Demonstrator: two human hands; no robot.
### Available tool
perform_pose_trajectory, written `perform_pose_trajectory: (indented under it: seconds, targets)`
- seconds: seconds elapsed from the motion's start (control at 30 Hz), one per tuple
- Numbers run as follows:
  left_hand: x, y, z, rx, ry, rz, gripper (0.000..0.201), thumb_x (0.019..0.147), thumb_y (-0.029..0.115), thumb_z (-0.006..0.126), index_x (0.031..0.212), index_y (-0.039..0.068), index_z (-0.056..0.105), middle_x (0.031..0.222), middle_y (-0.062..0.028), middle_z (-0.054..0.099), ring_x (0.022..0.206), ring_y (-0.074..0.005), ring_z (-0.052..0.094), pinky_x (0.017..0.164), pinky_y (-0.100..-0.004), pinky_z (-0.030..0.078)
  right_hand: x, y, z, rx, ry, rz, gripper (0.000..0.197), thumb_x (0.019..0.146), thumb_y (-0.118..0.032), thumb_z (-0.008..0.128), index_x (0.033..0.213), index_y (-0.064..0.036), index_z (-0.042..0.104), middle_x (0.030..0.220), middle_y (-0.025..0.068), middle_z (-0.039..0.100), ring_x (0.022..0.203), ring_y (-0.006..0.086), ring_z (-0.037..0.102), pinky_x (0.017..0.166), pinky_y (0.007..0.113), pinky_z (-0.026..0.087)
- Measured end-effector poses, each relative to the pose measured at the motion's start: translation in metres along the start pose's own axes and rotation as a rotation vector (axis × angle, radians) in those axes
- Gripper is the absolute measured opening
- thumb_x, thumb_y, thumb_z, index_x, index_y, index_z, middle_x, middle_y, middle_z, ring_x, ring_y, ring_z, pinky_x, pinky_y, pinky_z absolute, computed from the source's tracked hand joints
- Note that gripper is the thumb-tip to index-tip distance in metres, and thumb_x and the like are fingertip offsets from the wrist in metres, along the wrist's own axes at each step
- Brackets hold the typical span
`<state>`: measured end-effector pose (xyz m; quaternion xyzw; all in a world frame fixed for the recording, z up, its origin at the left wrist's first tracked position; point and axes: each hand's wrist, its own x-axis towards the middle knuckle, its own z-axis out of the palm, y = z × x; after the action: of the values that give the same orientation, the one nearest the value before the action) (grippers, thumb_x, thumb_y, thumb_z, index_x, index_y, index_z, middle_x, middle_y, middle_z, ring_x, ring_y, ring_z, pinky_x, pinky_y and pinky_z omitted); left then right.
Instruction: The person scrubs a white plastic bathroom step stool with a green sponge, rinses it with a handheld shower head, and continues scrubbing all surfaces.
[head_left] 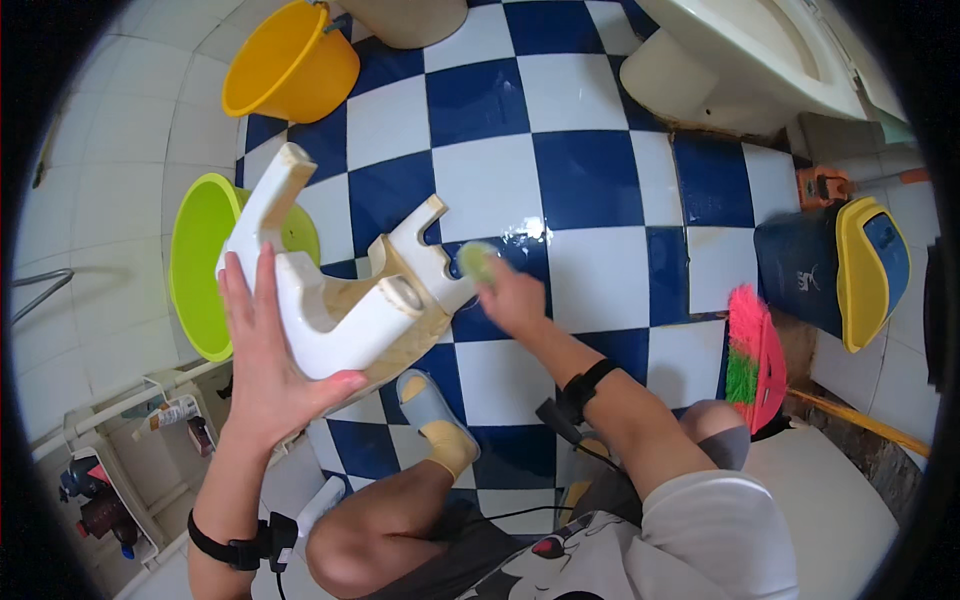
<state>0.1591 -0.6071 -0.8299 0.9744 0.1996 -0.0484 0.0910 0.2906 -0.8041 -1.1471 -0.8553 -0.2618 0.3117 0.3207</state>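
Note:
A white plastic stool (345, 335) is held tipped over in front of me, its legs pointing up and away and its hollow underside stained yellow-brown. My left hand (270, 365) grips its near left side, with fingers stretched along the plastic and the thumb across a leg. In my right hand (517, 303) is a pale green scrubbing sponge (476, 260), pinched in the fingers at the stool's right leg. Whether the sponge touches that leg, I cannot tell.
Left of the stool stands a lime green tub (195, 275), with a yellow bucket (290, 65) beyond it. A toilet (700, 75), a lidded bin (800, 265) and a pink-green broom (755, 355) line the right. Wet checkered tiles (585, 270) cover the floor. A shelf (150, 500) holds bottles.

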Motion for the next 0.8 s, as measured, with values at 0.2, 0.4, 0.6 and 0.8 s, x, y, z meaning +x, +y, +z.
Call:
perform_pose_trajectory:
  seconds: [0.2, 0.4, 0.6, 0.8]
  targets:
    - [-0.023, -0.018, -0.019, 0.019, -0.140, -0.092, 0.146, 0.050, 0.051, 0.090, 0.161, 0.006, 0.007, 0.158, -0.0413, 0.010, 0.150, -0.0550, 0.007, 0.120, -0.0589, 0.019, -0.006, 0.010, 0.014, 0.015, 0.288, 0.185, 0.046, 0.092, -0.039, 0.066, 0.127, -0.0129, 0.051, 0.103, 0.0192, 0.072, 0.088, 0.0432, 0.070, 0.078, 0.055, 0.055]
    - [-0.048, -0.006, -0.017, -0.069, -0.119, -0.194, 0.130, 0.055, 0.012, 0.080, 0.159, 0.001, 0.004, 0.156, -0.0425, 0.013, 0.149, -0.0560, 0.011, 0.121, -0.0546, 0.021, -0.003, 0.027, -0.004, 0.393, 0.389, 0.218, 0.039, 0.086, -0.037, 0.074, 0.106, -0.0060, 0.059, 0.097, 0.0198, 0.070, 0.094, 0.0421, 0.068, 0.079, 0.049, 0.053]
    - [-0.050, -0.017, 0.001, 0.082, 0.004, -0.074, 0.126, 0.061, 0.015, 0.084, 0.160, 0.002, 0.007, 0.158, -0.0393, 0.012, 0.148, -0.0555, 0.013, 0.121, -0.0561, 0.021, -0.003, 0.014, 0.023, 0.264, -0.008, 0.220, 0.048, 0.085, -0.046, 0.070, 0.108, -0.0050, 0.059, 0.104, 0.0239, 0.070, 0.102, 0.0435, 0.066, 0.086, 0.049, 0.053]
    - [-0.057, -0.035, 0.001, 0.094, 0.011, -0.063, 0.124, 0.064, 0.021, 0.086, 0.159, 0.000, 0.009, 0.159, -0.0358, 0.014, 0.149, -0.0527, 0.014, 0.121, -0.0571, 0.019, 0.004, 0.000, 0.015, 0.090, 0.019, 0.278, 0.046, 0.088, -0.043, 0.067, 0.114, -0.0081, 0.052, 0.100, 0.0231, 0.071, 0.096, 0.0416, 0.070, 0.081, 0.053, 0.056]
